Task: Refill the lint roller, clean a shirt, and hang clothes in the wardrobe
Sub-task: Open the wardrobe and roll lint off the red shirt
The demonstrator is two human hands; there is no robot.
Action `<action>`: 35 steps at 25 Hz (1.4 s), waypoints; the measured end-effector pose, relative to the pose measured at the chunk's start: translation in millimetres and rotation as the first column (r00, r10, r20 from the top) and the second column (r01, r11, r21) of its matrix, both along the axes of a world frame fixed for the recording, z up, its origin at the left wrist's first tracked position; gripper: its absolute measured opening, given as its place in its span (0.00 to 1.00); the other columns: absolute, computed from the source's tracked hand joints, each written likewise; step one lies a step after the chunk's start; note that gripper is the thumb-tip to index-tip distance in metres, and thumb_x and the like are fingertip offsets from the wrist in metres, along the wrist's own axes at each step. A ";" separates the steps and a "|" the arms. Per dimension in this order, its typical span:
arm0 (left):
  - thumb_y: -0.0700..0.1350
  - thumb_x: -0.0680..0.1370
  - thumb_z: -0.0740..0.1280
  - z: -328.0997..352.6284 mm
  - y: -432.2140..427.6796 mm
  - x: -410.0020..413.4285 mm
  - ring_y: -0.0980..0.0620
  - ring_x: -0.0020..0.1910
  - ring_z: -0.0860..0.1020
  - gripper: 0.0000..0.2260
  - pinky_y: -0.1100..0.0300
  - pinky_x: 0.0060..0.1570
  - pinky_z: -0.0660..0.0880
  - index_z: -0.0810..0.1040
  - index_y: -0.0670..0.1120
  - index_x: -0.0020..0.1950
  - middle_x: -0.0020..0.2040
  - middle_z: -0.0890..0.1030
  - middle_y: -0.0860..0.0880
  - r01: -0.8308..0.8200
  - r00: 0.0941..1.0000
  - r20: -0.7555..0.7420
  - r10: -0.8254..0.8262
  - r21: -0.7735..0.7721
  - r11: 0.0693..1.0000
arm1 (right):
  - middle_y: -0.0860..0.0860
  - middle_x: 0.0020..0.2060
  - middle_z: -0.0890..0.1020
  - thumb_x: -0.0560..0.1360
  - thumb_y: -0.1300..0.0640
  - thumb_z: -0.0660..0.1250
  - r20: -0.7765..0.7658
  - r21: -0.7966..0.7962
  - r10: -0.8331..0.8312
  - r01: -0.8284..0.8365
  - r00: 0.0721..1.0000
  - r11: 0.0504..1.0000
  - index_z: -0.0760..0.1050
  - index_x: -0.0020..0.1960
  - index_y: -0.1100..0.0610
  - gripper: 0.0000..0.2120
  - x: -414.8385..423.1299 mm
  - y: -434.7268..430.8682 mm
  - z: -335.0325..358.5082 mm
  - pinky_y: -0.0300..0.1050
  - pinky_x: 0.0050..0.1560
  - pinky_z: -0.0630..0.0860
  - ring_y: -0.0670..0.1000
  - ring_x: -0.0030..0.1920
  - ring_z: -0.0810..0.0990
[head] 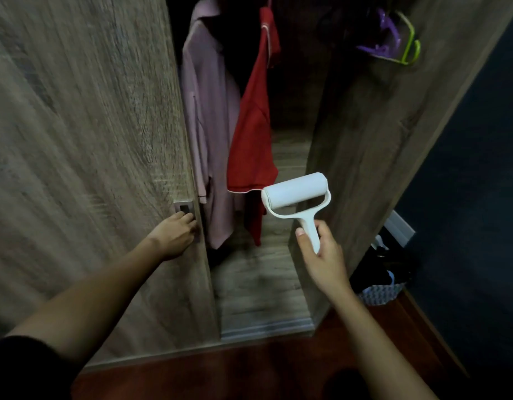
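A wooden wardrobe stands partly open, its sliding door [90,168] on the left. My left hand [174,235] has its fingers curled into the door's recessed metal handle [185,208] at the door's edge. My right hand [321,255] grips the handle of a white lint roller [295,193], held upright in front of the opening with the roll on top. Inside hang a mauve shirt [209,125] and a red garment [254,134], side by side. The rail above them is hidden in the dark.
Purple and green hangers [394,41] hang at the upper right inside the wardrobe. The wardrobe's right side panel [365,140] stands close to the roller. A patterned basket [379,293] with dark items sits on the reddish floor by a dark blue wall.
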State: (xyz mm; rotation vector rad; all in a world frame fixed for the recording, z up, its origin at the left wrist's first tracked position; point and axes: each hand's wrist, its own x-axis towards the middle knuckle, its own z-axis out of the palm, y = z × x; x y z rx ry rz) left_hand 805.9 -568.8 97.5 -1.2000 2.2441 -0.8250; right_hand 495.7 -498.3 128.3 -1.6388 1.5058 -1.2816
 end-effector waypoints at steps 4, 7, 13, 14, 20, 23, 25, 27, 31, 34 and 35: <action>0.46 0.72 0.62 4.3 9.2 29.0 0.45 0.49 0.77 0.13 0.54 0.51 0.73 0.83 0.43 0.48 0.49 0.80 0.46 -0.071 0.997 0.025 0.071 0.033 0.997 | 0.48 0.29 0.76 0.76 0.51 0.63 -0.019 -0.006 0.012 -0.012 1.000 1.000 0.72 0.48 0.52 0.04 12.8 1.7 3.0 0.36 0.30 0.68 0.43 0.30 0.75; 0.48 0.61 0.69 -1.2 14.3 46.3 0.48 0.36 0.78 0.08 0.59 0.39 0.75 0.84 0.45 0.32 0.35 0.80 0.49 -0.051 0.999 -0.003 0.051 -0.035 0.998 | 0.50 0.29 0.76 0.76 0.51 0.62 -0.027 -0.016 0.030 -0.030 0.999 0.999 0.72 0.47 0.53 0.05 23.5 2.8 5.4 0.37 0.31 0.68 0.44 0.30 0.74; 0.44 0.79 0.54 8.3 23.6 59.2 0.43 0.64 0.67 0.18 0.52 0.64 0.63 0.72 0.41 0.66 0.66 0.70 0.43 -0.258 0.966 0.048 0.255 0.086 0.962 | 0.49 0.28 0.74 0.76 0.52 0.62 -0.036 -0.048 0.056 -0.058 0.998 0.997 0.72 0.47 0.53 0.05 32.0 5.5 13.2 0.35 0.30 0.67 0.43 0.29 0.73; 0.44 0.79 0.55 10.5 25.0 59.3 0.44 0.64 0.67 0.17 0.52 0.63 0.65 0.72 0.42 0.66 0.66 0.71 0.44 -0.267 0.964 0.033 0.265 0.098 0.959 | 0.48 0.28 0.74 0.76 0.52 0.62 -0.034 -0.050 0.061 -0.063 0.998 0.997 0.72 0.47 0.53 0.05 32.6 5.1 14.4 0.35 0.30 0.67 0.42 0.29 0.73; 0.46 0.65 0.75 31.2 9.9 20.4 0.44 0.33 0.79 0.09 0.58 0.26 0.75 0.80 0.42 0.39 0.31 0.80 0.44 -0.020 0.882 -0.469 -0.044 -0.131 0.991 | 0.50 0.29 0.76 0.77 0.52 0.62 -0.039 -0.044 0.041 -0.043 0.998 0.998 0.72 0.47 0.52 0.04 32.5 1.5 20.4 0.34 0.29 0.67 0.43 0.29 0.73; 0.49 0.75 0.64 64.1 -15.6 -26.9 0.38 0.35 0.80 0.17 0.51 0.30 0.76 0.79 0.40 0.57 0.35 0.80 0.36 -0.121 0.614 -0.788 -0.045 -0.150 0.981 | 0.49 0.28 0.75 0.77 0.52 0.62 -0.033 -0.045 0.015 -0.016 0.999 0.999 0.72 0.47 0.52 0.04 24.2 -3.8 24.2 0.35 0.28 0.67 0.43 0.28 0.72; 0.53 0.78 0.59 83.5 -38.9 -54.1 0.36 0.41 0.80 0.21 0.47 0.38 0.76 0.75 0.40 0.63 0.41 0.81 0.34 -0.232 0.445 -0.895 0.006 -0.109 0.967 | 0.49 0.28 0.75 0.76 0.52 0.63 -0.038 -0.056 -0.007 0.005 0.999 0.998 0.73 0.47 0.52 0.04 14.5 -11.2 27.0 0.35 0.29 0.67 0.43 0.28 0.73; 0.55 0.78 0.61 99.7 -63.8 -73.8 0.35 0.47 0.79 0.21 0.47 0.45 0.76 0.74 0.40 0.62 0.45 0.81 0.34 -0.327 0.258 -0.964 0.061 -0.028 0.945 | 0.48 0.27 0.74 0.77 0.53 0.63 -0.033 -0.077 -0.012 0.009 0.999 0.997 0.73 0.47 0.52 0.03 3.6 -21.9 29.7 0.36 0.29 0.67 0.43 0.28 0.72; 0.53 0.76 0.66 114.5 -105.6 -97.0 0.36 0.51 0.78 0.18 0.50 0.46 0.73 0.76 0.42 0.58 0.49 0.82 0.37 -0.393 0.058 -0.992 0.113 0.081 0.916 | 0.47 0.27 0.74 0.76 0.52 0.63 -0.012 -0.087 -0.038 0.037 0.999 0.996 0.73 0.48 0.52 0.04 -11.3 -57.0 32.0 0.36 0.30 0.67 0.42 0.28 0.73; 0.47 0.76 0.67 111.3 -105.5 -95.4 0.39 0.48 0.77 0.11 0.58 0.42 0.64 0.78 0.39 0.50 0.46 0.79 0.38 -0.398 -0.018 -0.999 0.041 0.045 0.916 | 0.46 0.28 0.74 0.76 0.53 0.63 0.029 -0.092 -0.019 0.022 0.999 0.996 0.71 0.50 0.53 0.05 -12.3 -96.1 38.4 0.34 0.31 0.67 0.40 0.29 0.73; 0.45 0.76 0.67 110.1 -98.8 -91.8 0.40 0.47 0.75 0.10 0.60 0.42 0.61 0.77 0.38 0.48 0.45 0.77 0.37 -0.403 -0.050 -0.999 -0.018 0.004 0.915 | 0.46 0.28 0.74 0.76 0.54 0.63 0.047 -0.101 0.000 0.005 0.999 0.995 0.71 0.50 0.53 0.05 -9.9 -108.5 41.9 0.33 0.31 0.67 0.40 0.29 0.73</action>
